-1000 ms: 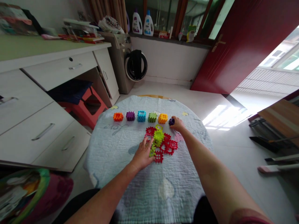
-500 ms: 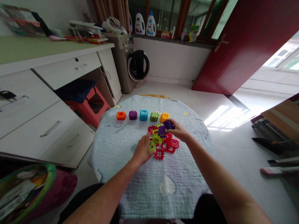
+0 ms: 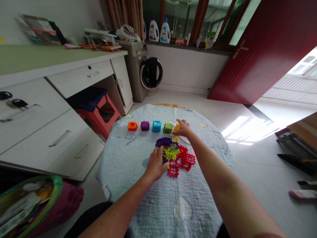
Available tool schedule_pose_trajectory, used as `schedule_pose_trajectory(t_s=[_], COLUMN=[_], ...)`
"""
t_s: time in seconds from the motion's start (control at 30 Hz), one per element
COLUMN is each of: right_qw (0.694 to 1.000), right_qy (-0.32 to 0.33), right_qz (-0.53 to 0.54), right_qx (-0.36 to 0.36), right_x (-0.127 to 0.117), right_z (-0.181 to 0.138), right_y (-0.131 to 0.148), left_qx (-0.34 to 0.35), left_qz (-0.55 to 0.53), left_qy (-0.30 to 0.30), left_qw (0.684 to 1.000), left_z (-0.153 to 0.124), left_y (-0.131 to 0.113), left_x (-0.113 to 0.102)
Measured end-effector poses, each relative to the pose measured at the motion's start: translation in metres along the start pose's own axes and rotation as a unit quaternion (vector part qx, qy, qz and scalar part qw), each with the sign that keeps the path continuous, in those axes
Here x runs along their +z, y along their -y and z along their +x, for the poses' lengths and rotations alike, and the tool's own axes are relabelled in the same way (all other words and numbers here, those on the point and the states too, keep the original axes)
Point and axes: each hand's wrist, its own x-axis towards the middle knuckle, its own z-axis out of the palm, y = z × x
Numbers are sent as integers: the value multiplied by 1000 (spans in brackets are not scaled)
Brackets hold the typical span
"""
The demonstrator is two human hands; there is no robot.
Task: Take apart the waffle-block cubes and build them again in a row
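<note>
Five stand lined up: yellow block (image 3: 176, 128) at the right hand (image 3: 182, 128), its grip impossible to tell, then green block (image 3: 168, 128), blue block (image 3: 157, 126), purple block (image 3: 145, 125) and orange block (image 3: 132, 126) leftward. Nearer than that hand, a pile (image 3: 172, 153) remains loose, too overlapped to count; the left hand (image 3: 156, 164), fingers apart, is at its left edge

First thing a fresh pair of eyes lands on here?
Probably the pile of red, lime and purple notched plastic pieces in the middle of the round, pale-blue-clothed table, with the left hand at its left edge. Next, the row of small, bright notched plastic blocks beyond it, where the right hand is at the yellow-orange end block. Then the big dark-red door, upper right.
</note>
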Motion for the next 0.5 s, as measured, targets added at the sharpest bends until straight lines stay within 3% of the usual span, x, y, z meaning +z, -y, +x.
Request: schedule_pose_trajectory(t_s=[0.1,0.3,0.43,0.5], right_qw=[998,999,989,952], right_qy=[45,22,78,146], right_qz=[-34,-31,122,269], right_qx=[8,12,7,-21], right_x=[12,14,2,-6], right_z=[3,-12,-38,-52], right_y=[2,-11,-41,-54], left_qx=[-29,-46,-31,-23], left_qz=[36,81,90,86], left_qy=[12,11,11,14], left_qw=[999,996,995,996], left_z=[1,2,3,3], left_y=[-3,-2,-1,-2], left_x=[-7,-19,-18,-16])
